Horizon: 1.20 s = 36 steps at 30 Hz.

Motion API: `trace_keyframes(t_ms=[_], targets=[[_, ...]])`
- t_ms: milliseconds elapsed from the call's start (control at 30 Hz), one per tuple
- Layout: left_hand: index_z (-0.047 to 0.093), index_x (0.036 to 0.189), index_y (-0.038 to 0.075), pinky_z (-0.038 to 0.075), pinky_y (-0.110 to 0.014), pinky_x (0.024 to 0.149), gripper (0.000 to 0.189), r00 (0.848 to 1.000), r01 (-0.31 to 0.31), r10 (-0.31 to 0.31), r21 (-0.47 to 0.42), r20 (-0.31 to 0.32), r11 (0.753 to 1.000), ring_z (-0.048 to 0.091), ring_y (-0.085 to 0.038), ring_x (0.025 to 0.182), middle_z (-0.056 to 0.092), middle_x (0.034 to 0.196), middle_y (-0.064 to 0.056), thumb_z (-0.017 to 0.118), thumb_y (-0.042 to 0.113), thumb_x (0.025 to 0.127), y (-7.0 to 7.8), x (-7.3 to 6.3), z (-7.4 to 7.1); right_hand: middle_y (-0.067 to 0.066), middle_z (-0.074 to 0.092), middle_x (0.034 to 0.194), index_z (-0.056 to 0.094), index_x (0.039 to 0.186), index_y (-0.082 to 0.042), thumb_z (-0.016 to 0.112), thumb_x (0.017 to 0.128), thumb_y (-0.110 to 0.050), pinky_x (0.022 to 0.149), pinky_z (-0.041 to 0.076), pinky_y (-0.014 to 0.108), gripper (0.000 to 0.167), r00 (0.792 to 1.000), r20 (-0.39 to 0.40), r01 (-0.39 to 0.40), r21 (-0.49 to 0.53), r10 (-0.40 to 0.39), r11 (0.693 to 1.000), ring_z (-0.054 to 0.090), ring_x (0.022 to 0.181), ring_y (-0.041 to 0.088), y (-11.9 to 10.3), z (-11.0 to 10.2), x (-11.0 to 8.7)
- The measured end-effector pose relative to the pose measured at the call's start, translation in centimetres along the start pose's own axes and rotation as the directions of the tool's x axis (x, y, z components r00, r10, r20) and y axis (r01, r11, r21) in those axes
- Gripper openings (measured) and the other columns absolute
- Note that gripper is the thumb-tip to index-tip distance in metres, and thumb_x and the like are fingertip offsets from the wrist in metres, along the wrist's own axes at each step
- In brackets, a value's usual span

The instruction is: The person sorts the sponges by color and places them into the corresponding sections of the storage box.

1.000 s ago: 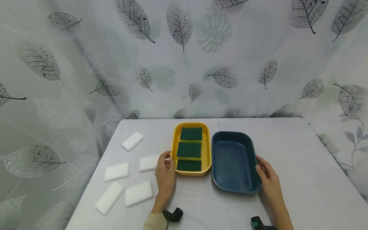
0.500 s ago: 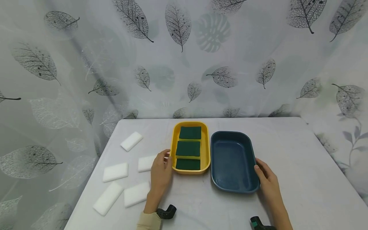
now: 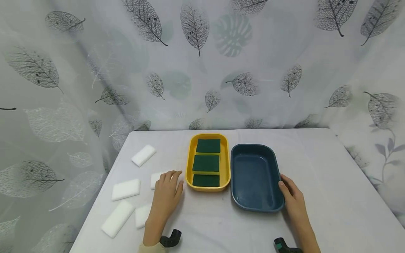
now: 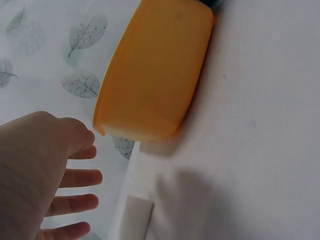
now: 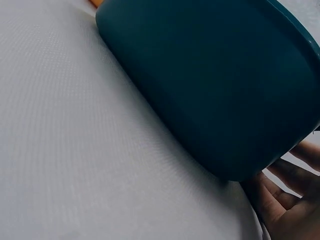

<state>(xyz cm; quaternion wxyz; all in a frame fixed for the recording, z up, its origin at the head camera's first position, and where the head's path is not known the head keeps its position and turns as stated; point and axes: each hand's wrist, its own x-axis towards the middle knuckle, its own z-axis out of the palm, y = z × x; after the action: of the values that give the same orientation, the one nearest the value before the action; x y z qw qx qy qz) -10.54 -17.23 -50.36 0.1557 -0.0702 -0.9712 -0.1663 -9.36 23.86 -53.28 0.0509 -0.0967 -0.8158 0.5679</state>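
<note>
In the head view my left hand [image 3: 166,195] hovers over the table beside the yellow tray [image 3: 188,177], its fingers loosely extended and holding nothing. The left wrist view shows a gap between that hand and the tray's outer wall [image 4: 160,70]. Three dark green rectangular pads [image 3: 206,163] lie in a column inside the tray. To its right stands a dark blue basin [image 3: 257,175]. My right hand [image 3: 294,198] rests against the basin's right side, with the thumb near the rim and the fingers along the outer wall. White sponge-like blocks [image 3: 117,218] lie left of my left hand.
Several white blocks are spread over the left of the white-covered table [image 3: 332,182], and two are partly hidden by my left hand and arm. A leaf-patterned curtain [image 3: 269,56] hangs behind the table and at both sides.
My left hand has left the yellow tray's left edge and moved left and toward me, over the white blocks. The right hand stays at the basin. The view has shifted slightly.
</note>
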Motion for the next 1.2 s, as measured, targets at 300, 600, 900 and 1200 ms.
trace_keyframes(t_ms=[300, 600, 900, 1200], targets=[[0.067, 0.134, 0.013, 0.051, -0.055, 0.098, 0.038, 0.999, -0.006, 0.001, 0.112, 0.042, 0.994, 0.059, -0.033, 0.123, 0.066, 0.13, -0.008, 0.07, 0.029, 0.1, -1.2, -3.7, -1.0, 0.018, 0.048, 0.158, 0.043, 0.157, -0.005, 0.045, 0.112, -0.037, 0.092, 0.032, -0.004, 0.055, 1.0, 0.009, 0.01, 0.006, -0.01, 1.0, 0.039, 0.115, -0.022, -0.1, 0.1, -0.1], [0.062, 0.14, 0.016, 0.046, -0.065, 0.102, 0.056, 0.974, 0.09, -0.111, 0.115, 0.197, 0.989, 0.051, -0.041, 0.133, 0.059, 0.142, -0.016, 0.075, 0.043, 0.094, -1.6, -6.0, -2.9, 0.015, 0.048, 0.156, 0.043, 0.157, -0.005, 0.045, 0.112, -0.036, 0.093, 0.033, -0.003, 0.055, 1.0, 0.012, -0.007, 0.036, 0.007, 0.999, 0.04, 0.117, -0.021, -0.1, 0.1, -0.2], [0.057, 0.144, 0.014, 0.044, -0.07, 0.103, 0.078, 0.938, 0.131, -0.163, 0.121, 0.306, 0.984, 0.051, -0.045, 0.13, 0.057, 0.14, -0.02, 0.087, 0.046, 0.08, -3.0, -6.7, -3.9, 0.02, 0.046, 0.159, 0.043, 0.157, -0.005, 0.045, 0.112, -0.04, 0.093, 0.033, -0.003, 0.057, 1.0, 0.014, -0.007, 0.034, 0.006, 0.999, 0.039, 0.116, -0.021, -0.2, 0.1, -0.2], [0.057, 0.144, 0.007, 0.046, -0.066, 0.103, 0.074, 0.925, 0.173, -0.191, 0.083, 0.329, 0.981, 0.056, -0.041, 0.124, 0.062, 0.13, -0.017, 0.088, 0.031, 0.081, -4.3, -6.4, -4.0, 0.019, 0.045, 0.161, 0.041, 0.158, -0.005, 0.044, 0.112, -0.044, 0.094, 0.033, -0.003, 0.06, 1.0, 0.023, -0.019, 0.035, 0.018, 0.999, 0.037, 0.118, -0.021, -0.4, 0.0, -0.3]])
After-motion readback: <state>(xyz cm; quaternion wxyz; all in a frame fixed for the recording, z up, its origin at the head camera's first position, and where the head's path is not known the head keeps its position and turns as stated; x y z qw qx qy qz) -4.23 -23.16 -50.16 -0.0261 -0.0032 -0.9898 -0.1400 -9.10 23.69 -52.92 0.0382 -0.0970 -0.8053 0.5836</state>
